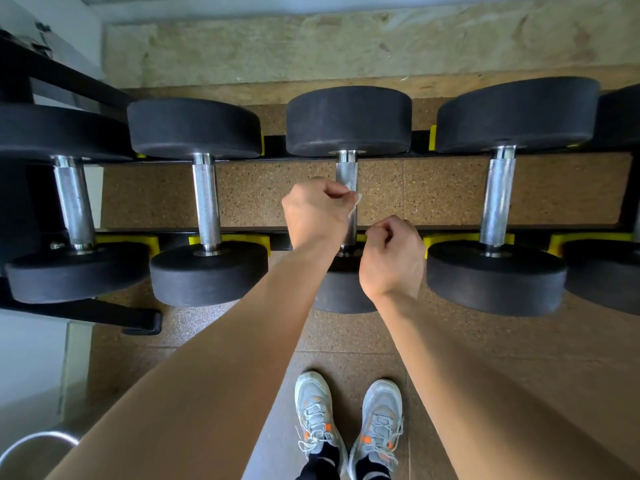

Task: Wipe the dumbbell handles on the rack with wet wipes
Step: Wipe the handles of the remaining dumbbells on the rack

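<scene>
The left hand point(317, 213) pinched a wet wipe point(355, 202) against a dumbbell's knurled handle point(346, 171); the right hand point(393, 258) was curled just beside it, its hold unclear.

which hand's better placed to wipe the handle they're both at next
Left. The left hand pinches the wet wipe against the handle; the right hand is curled by its near end, no wipe evident.

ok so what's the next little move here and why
Probably slide the wet wipe up the handle toward the far weight head. The left hand pinches the wipe against the handle about midway, and the knurled stretch above is bare. The right hand is curled near the near end; whether it holds the wipe is unclear.
</scene>
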A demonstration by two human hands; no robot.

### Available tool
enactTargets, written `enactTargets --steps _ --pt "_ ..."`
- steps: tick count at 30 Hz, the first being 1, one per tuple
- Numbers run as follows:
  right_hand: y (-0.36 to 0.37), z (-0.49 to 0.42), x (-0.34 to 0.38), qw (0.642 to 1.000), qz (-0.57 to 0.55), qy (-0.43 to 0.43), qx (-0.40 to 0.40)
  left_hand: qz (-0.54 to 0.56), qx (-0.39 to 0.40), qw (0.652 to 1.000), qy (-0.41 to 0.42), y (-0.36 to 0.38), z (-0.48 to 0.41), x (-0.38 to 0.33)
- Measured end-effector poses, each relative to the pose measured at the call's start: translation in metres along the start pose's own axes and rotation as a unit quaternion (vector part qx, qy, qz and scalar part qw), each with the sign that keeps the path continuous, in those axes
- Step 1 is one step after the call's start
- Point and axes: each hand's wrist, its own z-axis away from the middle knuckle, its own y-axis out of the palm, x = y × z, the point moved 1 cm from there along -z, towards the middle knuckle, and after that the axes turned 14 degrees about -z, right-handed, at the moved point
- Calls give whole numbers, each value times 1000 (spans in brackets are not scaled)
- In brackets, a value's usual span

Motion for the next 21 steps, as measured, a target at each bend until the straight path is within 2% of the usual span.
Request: enactTargets --steps 6,12,14,18,21 --pt "0 1 -1 1000 1 -6 -4 62 -48 997 -26 9 -3 -10" --pt "0 0 0 1000 -1 -7 2 2 17 1000 17 1 8 12" --pt "0 0 -1 1000 -4 -7 -1 5 17 999 27 -3 2 8" --pt "1 -1 -3 1000 -6 -7 8 42 -20 999 -12 -9 -20 -13" --pt "1 0 -2 1000 -5 -1 7 27 12 999 -23 -10 -16 -5"
